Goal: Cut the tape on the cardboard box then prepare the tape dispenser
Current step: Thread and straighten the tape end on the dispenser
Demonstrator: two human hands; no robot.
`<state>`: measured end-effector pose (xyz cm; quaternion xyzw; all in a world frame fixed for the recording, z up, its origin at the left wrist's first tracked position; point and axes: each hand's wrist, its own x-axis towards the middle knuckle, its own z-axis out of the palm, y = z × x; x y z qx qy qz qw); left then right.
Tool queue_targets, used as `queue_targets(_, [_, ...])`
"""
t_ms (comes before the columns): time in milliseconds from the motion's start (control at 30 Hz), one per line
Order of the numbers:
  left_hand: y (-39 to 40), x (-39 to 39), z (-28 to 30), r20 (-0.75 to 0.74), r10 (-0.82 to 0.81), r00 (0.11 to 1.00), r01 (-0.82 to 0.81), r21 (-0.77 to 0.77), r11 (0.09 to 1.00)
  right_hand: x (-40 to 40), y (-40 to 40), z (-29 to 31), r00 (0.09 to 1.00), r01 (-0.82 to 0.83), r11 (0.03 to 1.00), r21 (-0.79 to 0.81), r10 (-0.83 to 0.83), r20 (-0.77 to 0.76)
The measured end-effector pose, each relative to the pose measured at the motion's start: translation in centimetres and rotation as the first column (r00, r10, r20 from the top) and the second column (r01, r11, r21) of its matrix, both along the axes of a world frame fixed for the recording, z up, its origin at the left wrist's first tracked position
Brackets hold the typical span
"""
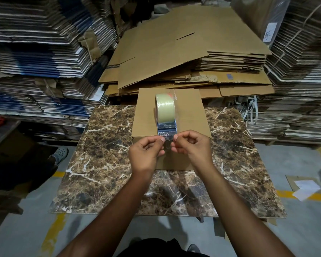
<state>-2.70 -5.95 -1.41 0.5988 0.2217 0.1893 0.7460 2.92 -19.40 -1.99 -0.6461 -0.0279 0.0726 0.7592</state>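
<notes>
Head camera looks down on a metal tape dispenser with a pale yellowish roll (165, 115), standing on a closed brown cardboard box (189, 115) on a brown marble-patterned table (104, 164). Both the left hand (146, 152) and right hand (191, 145) pinch the clear tape end (167, 140) between thumb and forefinger, other fingers curled. Stacks of flattened cardboard (193, 58) rise behind.

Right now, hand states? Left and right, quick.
Left hand: closed, pinching the clear tape end at the tape dispenser.
Right hand: closed, pinching the same tape end from the other side.
</notes>
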Motion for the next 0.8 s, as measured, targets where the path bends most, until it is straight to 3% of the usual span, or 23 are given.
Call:
queue_targets(500, [-0.8, 0.2, 1.0, -0.013, 0.054, 0.998, -0.056, -0.233, 0.971, -0.7, 0.7, 0.9, 0.953, 0.101, 0.978, 0.184, -0.042, -0.299])
queue_targets(800, [-0.9, 0.2, 0.3, -0.013, -0.003, 1.0, -0.001, -0.259, 0.966, -1.2, 0.6, 1.5, 0.904, 0.179, 0.934, 0.31, -0.031, -0.426])
